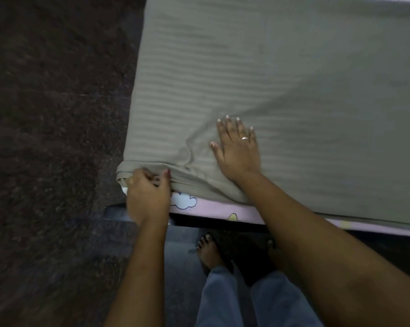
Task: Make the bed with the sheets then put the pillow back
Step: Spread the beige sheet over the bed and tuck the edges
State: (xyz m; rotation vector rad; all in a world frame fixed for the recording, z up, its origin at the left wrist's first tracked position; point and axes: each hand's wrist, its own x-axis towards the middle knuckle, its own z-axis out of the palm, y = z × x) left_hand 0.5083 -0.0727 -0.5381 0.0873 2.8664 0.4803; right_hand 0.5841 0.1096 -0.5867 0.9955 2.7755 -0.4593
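While my right hand [238, 149] lies flat and spread on the grey striped sheet [281, 79], palm down and gripping nothing, my left hand [148, 192] works the near corner of the mattress at about 8 o'clock from it.

Left hand: fingers curled shut around the bunched sheet edge at the corner, thumb on top of the fold. Judgement: I am tucking the corner, or pulling it taut over it.

Right hand: it sits just inboard of the corner, probably to pin the cloth so the pull from the left does not drag the whole sheet. A small pucker of fabric stands between the two hands; from about 12 to 3 o'clock of the right hand the sheet lies smooth.

Below the sheet edge, at 6 o'clock from the right hand, a pink patterned layer [222, 208] shows: mattress cover or a second sheet, cannot tell which. Beneath it a dark bed frame [199, 220].

Hidden or unclear:
- My left fingertips are buried in the fold; how much cloth they hold is not visible.
- The far and right edges of the bed are cut off by the frame.
- No pillow in view; that step looks undone.
- The floor [46, 114] at 9 o'clock is dark and blurred.
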